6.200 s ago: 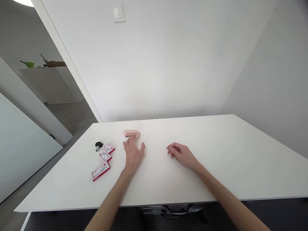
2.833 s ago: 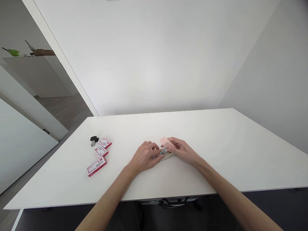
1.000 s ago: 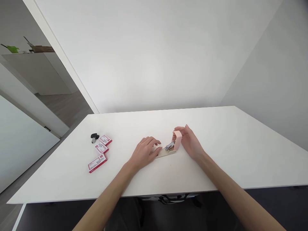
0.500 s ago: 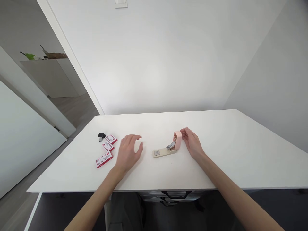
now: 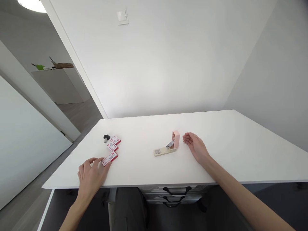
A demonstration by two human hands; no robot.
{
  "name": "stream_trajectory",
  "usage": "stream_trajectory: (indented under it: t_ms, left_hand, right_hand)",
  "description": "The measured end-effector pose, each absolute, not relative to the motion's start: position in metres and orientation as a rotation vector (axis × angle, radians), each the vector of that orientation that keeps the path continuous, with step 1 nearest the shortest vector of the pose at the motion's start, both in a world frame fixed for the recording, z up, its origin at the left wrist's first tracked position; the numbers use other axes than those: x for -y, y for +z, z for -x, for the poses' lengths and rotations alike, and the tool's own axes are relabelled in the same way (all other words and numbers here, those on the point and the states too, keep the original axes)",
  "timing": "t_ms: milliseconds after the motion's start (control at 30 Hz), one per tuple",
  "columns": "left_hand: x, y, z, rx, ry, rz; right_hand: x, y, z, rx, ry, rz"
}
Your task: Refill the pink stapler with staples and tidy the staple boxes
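Observation:
My left hand point(image 5: 90, 175) is at the nearest of three small red-and-white boxes, the long staple box point(image 5: 110, 158). Thumb and forefinger close on its left end and near edge while it rests on the table. Two smaller red-and-white boxes, a middle one point(image 5: 112, 147) and a far one point(image 5: 115, 140), lie just beyond it. In the middle sits a pink and cream stapler point(image 5: 176, 140), its pink top swung upright and the metal magazine tilted up. My right hand point(image 5: 196, 146) rests to the right of the stapler, apart from it, fingers loosely bent and holding nothing.
A small black and silver object point(image 5: 106, 138) lies left of the far box; its kind is unclear. The white table point(image 5: 144, 173) meets a wall point(image 5: 163, 64) at the back. Below its front edge are drawers with black handles point(image 5: 176, 191). A doorway stands at the left.
My left hand has moved left and nearer, from beside the stapler to the long staple box. My right hand has drawn slightly away from the stapler. The view has tilted up a little.

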State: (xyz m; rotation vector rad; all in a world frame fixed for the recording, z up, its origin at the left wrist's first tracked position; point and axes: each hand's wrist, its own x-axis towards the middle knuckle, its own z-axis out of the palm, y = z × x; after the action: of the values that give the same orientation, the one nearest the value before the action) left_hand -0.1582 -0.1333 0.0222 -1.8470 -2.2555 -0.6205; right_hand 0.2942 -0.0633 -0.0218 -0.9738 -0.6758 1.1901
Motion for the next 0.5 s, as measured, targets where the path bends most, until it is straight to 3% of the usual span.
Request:
stream_trajectory:
  t_ms: [200,333,500]
  left_hand:
    - [0.15,0.026,0.129,2.036,-1.008,2.318]
    - [0.154,0.023,0.082,1.869,-1.067,2.653]
    - [0.149,0.017,0.027,1.695,-1.111,2.87]
  right_hand:
    - [0.109,-0.023,-0.308,0.734,1.061,1.118]
    - [0.129,-0.015,-0.297,1.125,0.999,1.222]
    - [0.143,0.001,-0.279,1.588,1.165,1.129]
